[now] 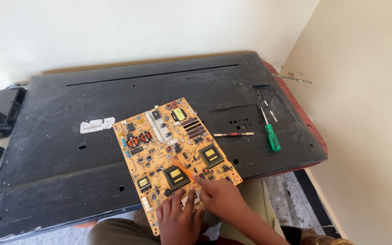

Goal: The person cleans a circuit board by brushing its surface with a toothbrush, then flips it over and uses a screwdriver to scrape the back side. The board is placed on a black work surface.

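Centrally, a yellow-orange rectangular circuit board (175, 152) crowded with black transformers, copper coils and small components lies tilted on the big black scuffed flat-screen back panel (69, 149), its near corner hanging over the panel's front edge toward the person. Left hand (178, 218) lies flat on the board's near end, fingers spread, grip wide and holding nothing, just pressing down. Right hand (221, 197) has its grip closed around a thin orange-handled tool (182, 167), whose tip points up-left onto the board's middle, just beside a black square transformer (176, 176).

Right of the board, on the panel: a slim red-and-black double-ended driver bit (233, 134) lying crosswise, then a green-handled screwdriver (271, 131) near the right edge, plus small loose metal bits (268, 109) above it. A torn white rectangular paper sticker (96, 124) sits on the panel just left of the board; print too small to tell. Black plastic parts (3, 111) sit off the panel's left end. A red tabletop edge (311, 127) shows under the panel's right side.
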